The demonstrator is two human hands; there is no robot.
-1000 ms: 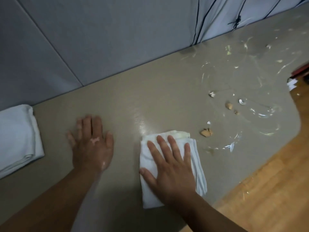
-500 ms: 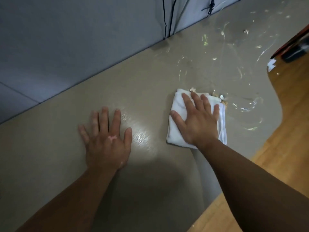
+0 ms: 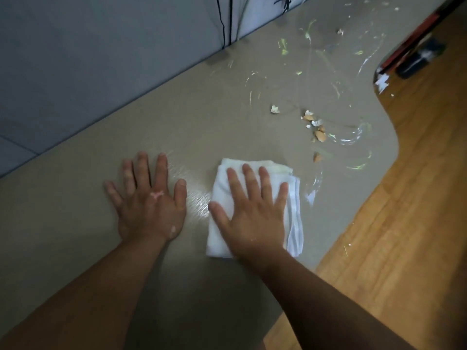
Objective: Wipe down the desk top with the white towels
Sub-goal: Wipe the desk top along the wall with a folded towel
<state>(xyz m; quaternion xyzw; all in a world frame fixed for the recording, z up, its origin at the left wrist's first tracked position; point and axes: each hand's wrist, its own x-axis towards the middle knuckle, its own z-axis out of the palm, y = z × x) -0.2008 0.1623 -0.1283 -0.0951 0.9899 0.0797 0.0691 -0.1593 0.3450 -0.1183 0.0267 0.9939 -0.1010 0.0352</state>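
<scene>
Left hand (image 3: 149,205) rests flat on the desk top (image 3: 75,236) while right hand (image 3: 252,213), fingers straight, presses the white towel (image 3: 294,218), drawn back from uncleared eggshell bits (image 3: 320,135) at one o'clock.

Single head-worn wide-angle view, looking forward and down.

The camera sits above and just behind the person's forearms, close over the desk top (image 3: 63,236). It faces the desk's back edge, where the grey wall panel (image 3: 101,59) rises across the upper left. The left hand (image 3: 149,205) and right hand (image 3: 252,215) lie near mid-frame, and the wooden floor (image 3: 417,223) fills the right side. The far right corner looks smeared, so detail there is probably unreliable.
</scene>
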